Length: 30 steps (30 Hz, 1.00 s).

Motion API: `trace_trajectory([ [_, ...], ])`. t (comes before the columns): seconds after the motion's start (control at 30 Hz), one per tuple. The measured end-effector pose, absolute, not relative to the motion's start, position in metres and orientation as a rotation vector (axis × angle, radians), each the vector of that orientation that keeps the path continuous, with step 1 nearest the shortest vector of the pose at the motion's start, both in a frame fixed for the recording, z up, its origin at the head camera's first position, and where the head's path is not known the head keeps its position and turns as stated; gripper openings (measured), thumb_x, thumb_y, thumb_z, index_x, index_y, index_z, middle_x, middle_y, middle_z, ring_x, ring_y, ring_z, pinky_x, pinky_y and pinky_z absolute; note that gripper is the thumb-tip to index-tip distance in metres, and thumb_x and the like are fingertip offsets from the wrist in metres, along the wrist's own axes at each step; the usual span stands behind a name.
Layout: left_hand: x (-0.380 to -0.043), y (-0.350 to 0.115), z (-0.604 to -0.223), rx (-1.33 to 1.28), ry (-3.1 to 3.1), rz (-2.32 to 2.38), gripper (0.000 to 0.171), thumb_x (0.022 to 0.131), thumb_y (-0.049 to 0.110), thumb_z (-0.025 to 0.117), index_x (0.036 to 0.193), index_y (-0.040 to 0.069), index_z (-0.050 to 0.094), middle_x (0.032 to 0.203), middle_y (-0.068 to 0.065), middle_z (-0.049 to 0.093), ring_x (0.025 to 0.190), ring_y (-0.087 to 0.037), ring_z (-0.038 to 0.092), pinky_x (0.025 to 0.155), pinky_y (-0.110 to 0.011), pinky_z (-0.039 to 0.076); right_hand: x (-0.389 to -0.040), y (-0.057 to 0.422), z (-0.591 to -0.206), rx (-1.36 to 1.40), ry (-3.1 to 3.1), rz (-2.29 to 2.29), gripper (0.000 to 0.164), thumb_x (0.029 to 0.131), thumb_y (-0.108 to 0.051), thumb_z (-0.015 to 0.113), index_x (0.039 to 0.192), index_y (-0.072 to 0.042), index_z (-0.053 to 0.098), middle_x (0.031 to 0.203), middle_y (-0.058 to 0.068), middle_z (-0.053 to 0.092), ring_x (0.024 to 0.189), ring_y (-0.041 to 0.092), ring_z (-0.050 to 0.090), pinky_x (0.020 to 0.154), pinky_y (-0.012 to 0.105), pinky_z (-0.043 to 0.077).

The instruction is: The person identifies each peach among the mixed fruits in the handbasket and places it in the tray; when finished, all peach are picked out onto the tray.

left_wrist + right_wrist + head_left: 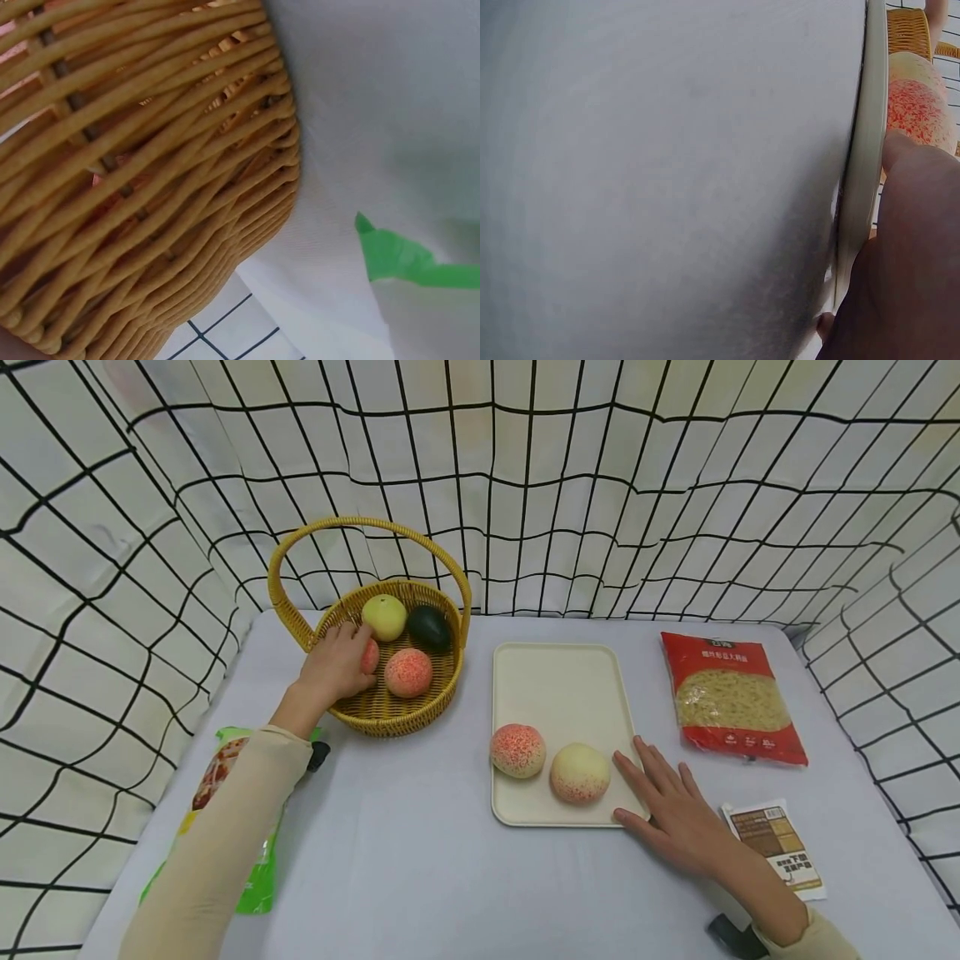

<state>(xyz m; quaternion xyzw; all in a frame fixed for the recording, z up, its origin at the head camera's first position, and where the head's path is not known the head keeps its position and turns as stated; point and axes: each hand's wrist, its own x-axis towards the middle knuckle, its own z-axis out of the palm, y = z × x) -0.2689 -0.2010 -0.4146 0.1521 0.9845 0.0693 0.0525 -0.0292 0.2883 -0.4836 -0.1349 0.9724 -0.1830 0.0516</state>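
Note:
My left hand (339,662) reaches over the near left rim of a yellow wicker basket (390,727). Its fingers curl round a red-speckled peach (370,657), mostly hidden behind them. Beside it in the basket lie another peach (408,672), a yellow-green round fruit (385,617) and a dark green avocado-shaped fruit (428,628). The woven wall (187,150) fills much of the left wrist view. My right hand (675,814) lies with fingers spread over the right edge of a cream tray (558,685). On that tray sit a reddish peach (517,751) and a paler one (580,773).
A red bag of pasta (735,697) lies right of the tray, with a small brown-and-white packet (776,847) nearer my right wrist. Under my left forearm is a green bag (257,881). Black netting (562,485) over white cloth encloses the table's back and sides.

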Motion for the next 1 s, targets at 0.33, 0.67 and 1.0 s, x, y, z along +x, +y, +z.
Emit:
trace_trajectory([
  [0.33, -0.2668, -0.1973, -0.4158, 0.502, 2.967, 0.224, 0.07, 0.089, 0.017, 0.079, 0.147, 0.0, 0.043, 0.147, -0.033, 0.044, 0.138, -0.056, 0.041, 0.113, -0.069, 0.043, -0.0289, 0.289, -0.4844, -0.403, 2.957, -0.557, 0.08, 0.102, -0.054, 0.062, 0.17, -0.031, 0.026, 0.181, 0.012, 0.014, 0.166, 0.043, 0.016, 0.125, 0.078, 0.015],
  [0.67, -0.2683, -0.1967, -0.4174, 0.521, 2.957, 0.239, 0.069, 0.09, 0.018, 0.079, 0.147, 0.001, 0.044, 0.145, -0.032, 0.044, 0.136, -0.055, 0.042, 0.112, -0.069, 0.042, -0.0297, 0.2894, -0.4859, -0.398, 2.954, -0.562, 0.081, 0.102, -0.055, 0.062, 0.17, -0.032, 0.026, 0.181, 0.012, 0.014, 0.166, 0.043, 0.016, 0.125, 0.079, 0.014],
  [1.0, -0.2667, -0.1974, -0.4143, 0.539, 2.972, 0.252, 0.066, 0.09, 0.018, 0.075, 0.145, -0.001, 0.045, 0.139, -0.03, 0.046, 0.13, -0.05, 0.044, 0.109, -0.064, 0.045, -0.0303, 0.2905, -0.488, -0.397, 2.95, -0.571, 0.081, 0.102, -0.055, 0.062, 0.17, -0.032, 0.025, 0.181, 0.011, 0.012, 0.166, 0.043, 0.015, 0.125, 0.078, 0.013],
])
